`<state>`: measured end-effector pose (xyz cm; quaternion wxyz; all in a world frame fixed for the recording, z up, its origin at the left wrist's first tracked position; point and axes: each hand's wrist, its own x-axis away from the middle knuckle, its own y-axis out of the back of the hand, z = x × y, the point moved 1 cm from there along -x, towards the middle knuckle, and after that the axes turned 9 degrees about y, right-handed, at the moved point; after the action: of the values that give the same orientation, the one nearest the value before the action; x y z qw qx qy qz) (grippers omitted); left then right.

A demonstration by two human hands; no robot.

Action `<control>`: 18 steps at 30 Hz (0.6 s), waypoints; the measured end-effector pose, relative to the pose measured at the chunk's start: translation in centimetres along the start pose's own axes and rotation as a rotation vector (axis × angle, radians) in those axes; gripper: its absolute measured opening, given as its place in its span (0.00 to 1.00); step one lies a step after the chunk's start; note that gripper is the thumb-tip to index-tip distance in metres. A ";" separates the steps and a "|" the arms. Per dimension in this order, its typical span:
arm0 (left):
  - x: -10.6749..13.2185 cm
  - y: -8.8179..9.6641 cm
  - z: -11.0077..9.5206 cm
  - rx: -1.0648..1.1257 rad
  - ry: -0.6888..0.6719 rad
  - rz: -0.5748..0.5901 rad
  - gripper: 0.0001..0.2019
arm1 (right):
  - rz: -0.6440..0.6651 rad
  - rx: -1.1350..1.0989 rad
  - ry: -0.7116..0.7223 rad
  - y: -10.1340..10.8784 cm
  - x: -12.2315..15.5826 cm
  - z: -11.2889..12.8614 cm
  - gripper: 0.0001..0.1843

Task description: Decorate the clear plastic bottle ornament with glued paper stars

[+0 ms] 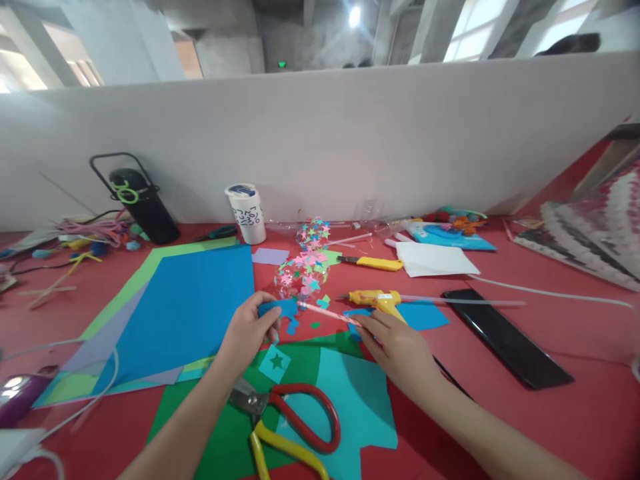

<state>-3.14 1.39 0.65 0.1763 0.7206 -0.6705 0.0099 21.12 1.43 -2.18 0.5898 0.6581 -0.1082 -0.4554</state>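
My left hand point(250, 327) pinches a small piece of blue paper point(285, 308) between thumb and fingers. In my right hand point(395, 347), closed at the fingertips, is a thin pink pencil point(327, 313), whose far end points left and meets the edge of the blue paper. Whether it presses on the paper or only overlaps it, I cannot tell. Just beyond are two clear balls covered with colourful paper stars, one nearer point(303, 273) and one farther point(313, 233). A light-blue paper square with a star-shaped hole point(275, 363) lies below my left hand.
Red-and-yellow-handled scissors point(305, 413) lie in front on green and turquoise sheets point(355, 393). A yellow glue gun point(373, 299) and yellow cutter point(373, 263) are right of centre. Large blue sheets point(195, 300), a white cup point(247, 217) and black bottle point(145, 207) stand left.
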 end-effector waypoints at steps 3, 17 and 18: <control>-0.1 0.5 0.4 0.083 0.019 -0.014 0.10 | 0.054 0.074 0.009 -1.0 -0.1 0.0 0.16; 1.3 -0.8 0.1 0.177 -0.007 0.165 0.10 | 0.309 0.106 0.088 0.7 -0.1 4.1 0.07; 1.2 -0.9 0.2 0.171 -0.010 0.165 0.10 | 0.319 0.110 0.078 0.6 0.1 4.2 0.08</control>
<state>-2.18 0.19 0.51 0.1093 0.6756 -0.7249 0.0780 18.35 -1.67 -1.22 0.6215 0.6809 -0.2130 -0.3236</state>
